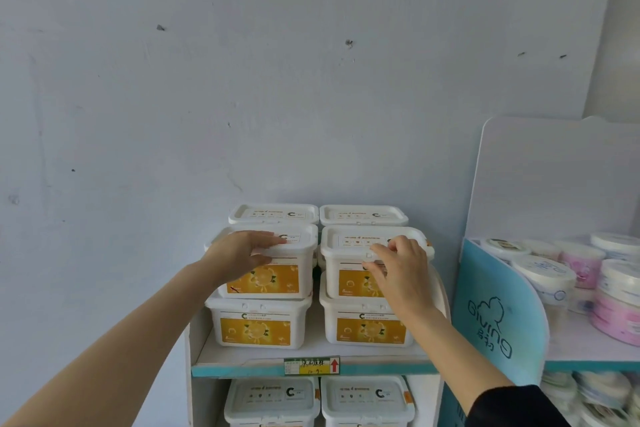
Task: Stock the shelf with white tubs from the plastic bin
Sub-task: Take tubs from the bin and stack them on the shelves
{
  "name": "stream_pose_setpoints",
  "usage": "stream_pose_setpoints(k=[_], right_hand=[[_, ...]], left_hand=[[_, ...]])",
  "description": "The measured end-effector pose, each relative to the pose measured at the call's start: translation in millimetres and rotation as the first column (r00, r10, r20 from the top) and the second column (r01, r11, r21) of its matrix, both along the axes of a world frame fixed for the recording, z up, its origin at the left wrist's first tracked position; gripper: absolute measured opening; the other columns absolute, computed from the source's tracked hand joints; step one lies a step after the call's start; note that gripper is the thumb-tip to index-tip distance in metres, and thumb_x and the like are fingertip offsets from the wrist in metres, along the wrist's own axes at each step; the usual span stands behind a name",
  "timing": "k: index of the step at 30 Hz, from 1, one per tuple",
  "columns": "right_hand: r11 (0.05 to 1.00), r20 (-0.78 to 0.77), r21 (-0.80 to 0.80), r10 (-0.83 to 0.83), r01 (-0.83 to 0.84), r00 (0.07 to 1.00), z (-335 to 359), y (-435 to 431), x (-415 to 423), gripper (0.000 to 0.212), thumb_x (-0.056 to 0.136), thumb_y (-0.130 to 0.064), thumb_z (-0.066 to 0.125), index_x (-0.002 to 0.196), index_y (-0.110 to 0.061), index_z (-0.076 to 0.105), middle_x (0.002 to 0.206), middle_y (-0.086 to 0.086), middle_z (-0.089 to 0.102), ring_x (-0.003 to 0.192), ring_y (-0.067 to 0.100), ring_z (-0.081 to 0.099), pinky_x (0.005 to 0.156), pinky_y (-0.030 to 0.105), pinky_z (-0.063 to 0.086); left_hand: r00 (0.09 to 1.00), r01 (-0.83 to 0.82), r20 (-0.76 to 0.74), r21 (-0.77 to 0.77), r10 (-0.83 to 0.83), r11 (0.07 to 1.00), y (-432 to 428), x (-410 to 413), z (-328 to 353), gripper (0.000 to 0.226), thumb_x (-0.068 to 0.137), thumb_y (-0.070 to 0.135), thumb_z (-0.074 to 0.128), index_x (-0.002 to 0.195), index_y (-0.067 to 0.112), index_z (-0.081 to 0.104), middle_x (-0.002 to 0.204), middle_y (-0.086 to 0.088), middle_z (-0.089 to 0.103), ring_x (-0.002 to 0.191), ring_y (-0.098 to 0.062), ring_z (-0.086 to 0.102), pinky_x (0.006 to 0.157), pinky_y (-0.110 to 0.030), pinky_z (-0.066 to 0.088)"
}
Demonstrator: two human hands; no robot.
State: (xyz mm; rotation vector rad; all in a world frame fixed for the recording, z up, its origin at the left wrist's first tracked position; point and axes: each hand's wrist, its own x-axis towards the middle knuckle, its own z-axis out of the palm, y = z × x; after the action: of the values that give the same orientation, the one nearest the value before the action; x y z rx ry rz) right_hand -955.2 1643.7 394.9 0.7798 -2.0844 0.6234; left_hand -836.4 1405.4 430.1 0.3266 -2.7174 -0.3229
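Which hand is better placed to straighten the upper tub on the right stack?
The right hand: its fingers pinch the front rim of the upper right tub. The left hand holds the upper left tub.

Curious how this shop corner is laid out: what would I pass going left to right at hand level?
Left hand → left white tub it holds → right white tub → right hand holding it → blue panel → round jars.
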Motion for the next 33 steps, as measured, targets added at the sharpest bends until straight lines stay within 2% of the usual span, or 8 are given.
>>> stream_pose_setpoints(k=[7, 21, 28, 33], right_hand=[[1.000, -0.016, -0.013, 0.004, -0.004, 1.000, 2.7, -4.1, -0.6, 0.024, 0.058, -0.019, 0.086, 0.075, -0.011, 0.071, 0.070, 0.007, 0.061, 0.064, 0.022, 0.055, 0.056, 0.031, 0.051], [1.000, 0.030, 0.022, 0.009, -0.009, 1.000, -0.1, -2.1, 1.5, 0.023, 0.065, -0.019, 0.082, 0.082, -0.010, 0.070, 0.077, 0.010, 0.064, 0.071, 0.025, 0.057, 0.065, 0.035, 0.051], [0.998, 0.082, 0.064, 0.012, -0.017, 0.997, 6.0, 3.0, 8.8, 0.025, 0.085, -0.022, 0.062, 0.106, -0.010, 0.065, 0.104, 0.013, 0.062, 0.097, 0.027, 0.053, 0.085, 0.036, 0.047], [0.995, 0.123, 0.099, 0.003, -0.016, 0.992, 7.2, 5.2, 13.2, 0.029, 0.090, -0.024, 0.053, 0.116, -0.013, 0.060, 0.117, 0.010, 0.058, 0.108, 0.024, 0.050, 0.094, 0.034, 0.044]], left_hand=[[0.999, -0.039, -0.016, 0.000, 0.039, 0.999, 0.3, 4.7, -1.3, 0.041, 0.092, 0.022, 0.054, 0.130, 0.035, 0.050, 0.142, 0.009, 0.048, 0.129, -0.016, 0.047, 0.106, -0.030, 0.039], [0.998, -0.047, -0.041, -0.014, 0.046, 0.999, 9.1, 16.9, -11.2, 0.040, 0.093, 0.024, 0.052, 0.130, 0.037, 0.050, 0.144, 0.009, 0.045, 0.133, -0.017, 0.041, 0.109, -0.035, 0.038], [0.999, -0.039, -0.024, -0.026, 0.038, 0.999, 10.6, 18.6, -10.1, 0.042, 0.093, 0.023, 0.052, 0.132, 0.037, 0.047, 0.145, 0.008, 0.044, 0.134, -0.017, 0.041, 0.110, -0.036, 0.038], [0.999, -0.029, -0.018, -0.026, 0.028, 0.999, 10.6, 21.0, -11.4, 0.043, 0.093, 0.023, 0.052, 0.134, 0.036, 0.046, 0.146, 0.008, 0.042, 0.136, -0.017, 0.038, 0.112, -0.036, 0.035]])
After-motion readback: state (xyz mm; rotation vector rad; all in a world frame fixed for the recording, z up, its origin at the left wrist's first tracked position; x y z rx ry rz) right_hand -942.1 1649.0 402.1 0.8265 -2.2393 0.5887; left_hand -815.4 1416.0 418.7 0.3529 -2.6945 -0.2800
